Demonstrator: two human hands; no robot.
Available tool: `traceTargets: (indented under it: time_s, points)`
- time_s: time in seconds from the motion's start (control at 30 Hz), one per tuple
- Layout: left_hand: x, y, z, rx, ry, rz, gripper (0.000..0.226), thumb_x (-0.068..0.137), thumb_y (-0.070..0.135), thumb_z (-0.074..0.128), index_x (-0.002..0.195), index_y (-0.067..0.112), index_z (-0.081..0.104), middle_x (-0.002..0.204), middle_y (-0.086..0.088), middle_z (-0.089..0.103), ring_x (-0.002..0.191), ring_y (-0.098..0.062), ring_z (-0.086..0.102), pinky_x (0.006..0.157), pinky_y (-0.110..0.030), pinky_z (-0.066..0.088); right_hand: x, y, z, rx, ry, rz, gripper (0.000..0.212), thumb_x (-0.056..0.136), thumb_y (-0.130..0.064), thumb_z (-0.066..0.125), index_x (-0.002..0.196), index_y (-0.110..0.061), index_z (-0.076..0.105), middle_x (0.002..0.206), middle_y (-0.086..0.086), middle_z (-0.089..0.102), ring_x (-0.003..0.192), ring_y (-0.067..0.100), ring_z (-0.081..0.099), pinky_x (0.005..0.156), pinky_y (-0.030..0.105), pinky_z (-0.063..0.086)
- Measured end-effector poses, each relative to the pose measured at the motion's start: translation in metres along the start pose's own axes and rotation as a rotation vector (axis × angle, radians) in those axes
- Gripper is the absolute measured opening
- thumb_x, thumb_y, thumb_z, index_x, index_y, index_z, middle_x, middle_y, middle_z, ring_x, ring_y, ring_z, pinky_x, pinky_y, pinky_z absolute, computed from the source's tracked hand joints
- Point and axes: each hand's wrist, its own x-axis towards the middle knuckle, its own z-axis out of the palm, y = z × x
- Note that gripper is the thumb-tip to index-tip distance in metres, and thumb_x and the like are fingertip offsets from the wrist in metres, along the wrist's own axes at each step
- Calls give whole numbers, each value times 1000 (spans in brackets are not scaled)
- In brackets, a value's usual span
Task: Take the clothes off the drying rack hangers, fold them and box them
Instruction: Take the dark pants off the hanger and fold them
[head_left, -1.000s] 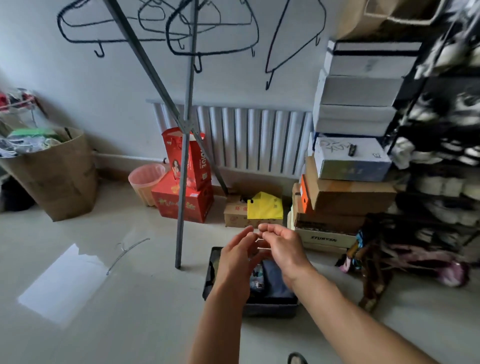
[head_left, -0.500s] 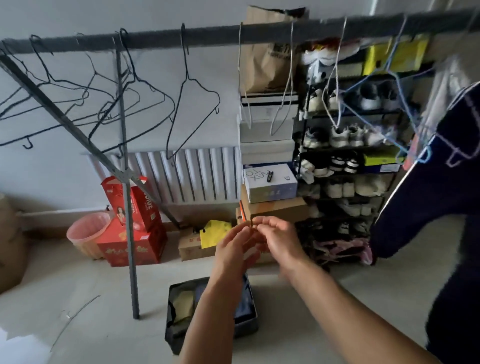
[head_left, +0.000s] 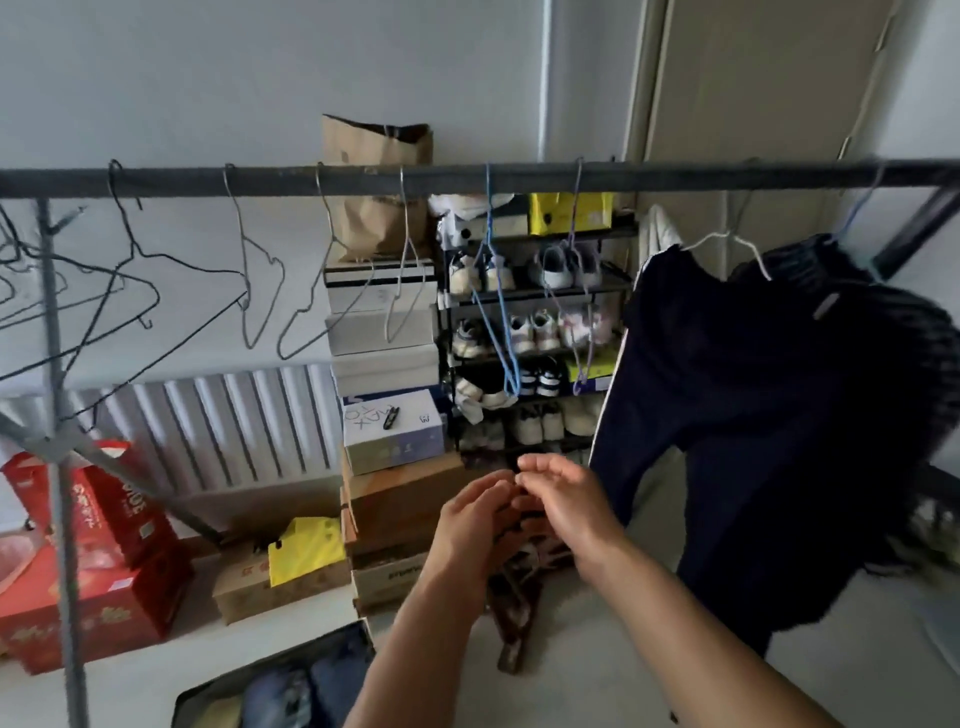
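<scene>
Head view shows both hands raised together in front of the chest: the left hand and the right hand meet at the fingertips, fingers loosely curled, and neither is plainly grasping anything; a small item between them cannot be ruled out. The clothes left to take are to the right: dark navy trousers with a pale side stripe on a white wire hanger, and a second dark garment beside them, both on the rack bar. The other hangers along the bar are bare.

A likely risk is that a pull on the trousers drags the thin hanger off the bar or tangles it with its neighbour; the long legs could also trail on the floor. The second garment touches the trousers and may come along.

At the bottom edge, the dark open box on the floor holds folded items, one blue and one pale; the blur hides more. It sits well left of the hanging clothes
</scene>
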Motion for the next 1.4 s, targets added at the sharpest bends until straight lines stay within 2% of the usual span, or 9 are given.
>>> traceTargets:
  time_s: [0.13,0.47,0.73,0.83,0.9,1.0,1.13,1.23,1.4]
  points:
    - [9,-10,65,30,-81,-19,23,98,15,53,115,12,68,103,-18,73,82,-21,69,75,-34,56,10,-11,-63,17,91,-50,16,94,-7,55,100,-17,65,84,2,67,71,14,62,63,28,50]
    - [45,2,184,75,-174,50,20,98,16,53,111,14,68,83,-2,70,72,-16,66,79,-33,50,34,-58,-169,-44,181,-206,19,96,-6,52,108,-8,66,86,8,65,73,14,60,56,23,49]
    - [74,22,237,125,-165,150,24,98,18,53,119,15,65,102,0,65,87,-15,59,67,-28,52,90,-144,-233,-499,432,-642,24,93,-5,49,105,-13,69,98,0,69,91,15,63,82,28,49]
    - [83,34,251,169,-169,189,24,97,17,54,119,14,65,100,0,63,85,-15,58,65,-26,51,113,-167,-252,-725,596,-619,33,94,-6,43,112,-14,68,116,7,67,109,28,61,83,36,50]
    - [88,43,257,204,-168,214,24,97,16,55,119,15,65,101,0,63,87,-15,58,68,-28,51,132,-175,-259,-828,598,-498,30,92,-6,43,108,-8,68,106,13,67,103,34,61,76,36,49]
    - [92,54,262,241,-178,241,24,96,17,56,119,15,65,104,-1,64,90,-15,58,71,-30,51,158,-182,-259,-722,480,-320,17,91,-10,50,97,-2,65,96,13,67,91,29,65,79,35,53]
    - [93,63,261,297,-173,273,26,98,18,53,121,14,64,111,-4,66,97,-18,61,79,-33,54,167,-188,-251,-515,393,-243,6,86,-8,62,83,-7,58,74,7,52,72,20,51,51,24,37]
    - [92,65,259,380,-156,339,27,97,20,54,123,18,63,122,-8,66,111,-22,63,83,-37,54,157,-194,-241,-343,347,-271,10,89,-10,63,82,-6,67,85,8,62,79,20,53,65,29,45]
    - [87,87,269,327,-278,439,42,97,10,54,136,26,50,110,5,62,90,-8,62,72,-22,54,138,-220,-226,-181,253,-337,15,88,-14,62,73,-11,62,70,7,56,58,17,45,51,29,32]
